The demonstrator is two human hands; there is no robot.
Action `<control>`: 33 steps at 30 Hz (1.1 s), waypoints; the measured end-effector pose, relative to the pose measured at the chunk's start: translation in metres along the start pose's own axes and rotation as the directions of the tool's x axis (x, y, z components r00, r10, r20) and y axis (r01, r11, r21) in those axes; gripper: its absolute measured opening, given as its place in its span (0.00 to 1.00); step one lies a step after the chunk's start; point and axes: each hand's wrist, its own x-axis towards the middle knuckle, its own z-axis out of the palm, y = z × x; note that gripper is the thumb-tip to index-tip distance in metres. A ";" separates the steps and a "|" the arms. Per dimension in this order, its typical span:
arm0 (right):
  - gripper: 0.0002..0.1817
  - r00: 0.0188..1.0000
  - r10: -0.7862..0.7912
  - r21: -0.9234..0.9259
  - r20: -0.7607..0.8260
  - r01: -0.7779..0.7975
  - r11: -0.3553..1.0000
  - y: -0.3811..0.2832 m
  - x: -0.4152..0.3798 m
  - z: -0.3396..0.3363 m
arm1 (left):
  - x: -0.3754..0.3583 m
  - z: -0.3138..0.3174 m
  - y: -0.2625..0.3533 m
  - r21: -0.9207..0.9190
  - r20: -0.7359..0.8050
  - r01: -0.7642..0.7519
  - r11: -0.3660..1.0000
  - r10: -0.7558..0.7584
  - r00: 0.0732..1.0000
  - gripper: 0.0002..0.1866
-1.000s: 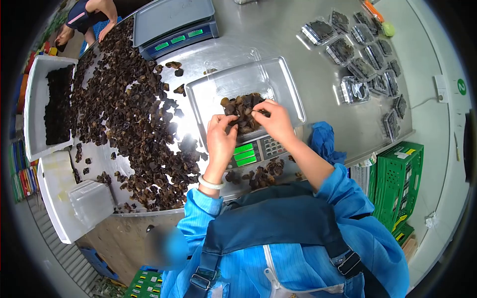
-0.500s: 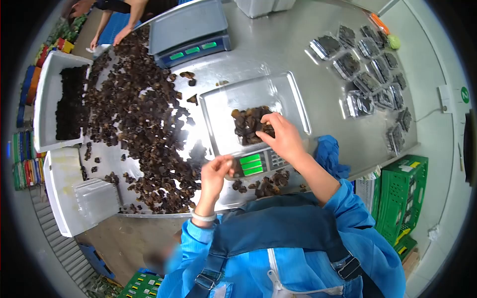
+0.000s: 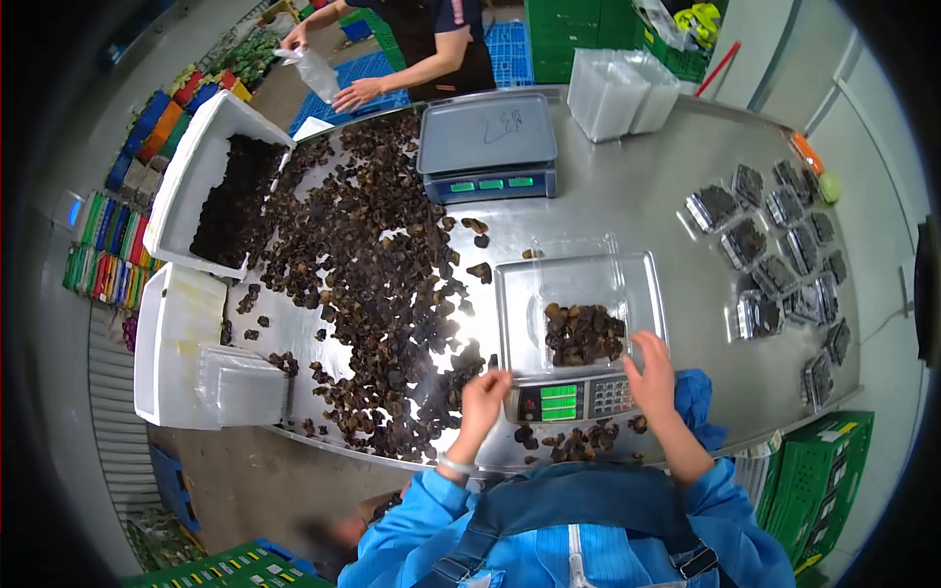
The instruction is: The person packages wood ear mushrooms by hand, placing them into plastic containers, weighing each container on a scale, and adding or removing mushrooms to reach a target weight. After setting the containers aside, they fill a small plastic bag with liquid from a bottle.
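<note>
A clear plastic clamshell box [image 3: 600, 263] lies with its lid back on the pan of the near weighing scale [image 3: 642, 294]. Dark brown, wood-ear-like mushroom pieces [image 3: 584, 334] fill its near half. My right hand [image 3: 655, 380] is at the box's right front corner, thumb and fingers apart. By the left end of the scale's green-lit display [image 3: 559, 403], my left hand [image 3: 482, 404] is curled with its fingertips together; whatever may be between them is hidden. Loose mushroom pieces [image 3: 580, 441] lie in front of the scale.
A wide heap of mushroom pieces [image 3: 377, 245] covers the table's left part, beside white foam boxes [image 3: 162, 338]. A second scale [image 3: 487, 137] and stacked clear boxes [image 3: 608, 93] stand at the back. Several filled boxes [image 3: 774, 245] sit right. Across the table, a person [image 3: 431, 59] holds a plastic bag.
My right hand has drawn back from the mushrooms to the box's right corner, its fingers opening. My left hand stays near the scale's left end. The view has tilted up, showing more of the other person.
</note>
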 end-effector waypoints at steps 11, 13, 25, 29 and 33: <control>0.22 0.894 0.351 0.386 0.277 -0.438 0.812 0.058 -0.011 0.037 | 0.149 0.067 0.095 -0.636 0.154 -0.025 0.771 0.159 0.975 0.23; 0.19 0.830 0.414 0.568 0.373 -0.557 0.606 0.069 -0.014 0.032 | 0.148 0.058 0.082 -0.635 0.222 -0.026 0.772 0.215 0.951 0.20; 0.25 0.685 0.376 0.676 0.624 -0.715 0.179 0.039 -0.015 0.016 | 0.066 0.050 0.038 -0.222 0.227 0.089 0.971 -0.037 0.973 0.19; 0.19 0.687 0.368 0.674 0.626 -0.715 0.188 0.043 -0.016 0.022 | 0.060 0.040 0.021 -0.437 0.305 0.161 0.885 -0.023 0.952 0.11; 0.18 0.703 0.302 0.639 0.644 -0.711 0.293 0.051 -0.024 0.028 | 0.053 0.046 0.015 -0.358 0.225 0.057 0.932 0.027 0.974 0.10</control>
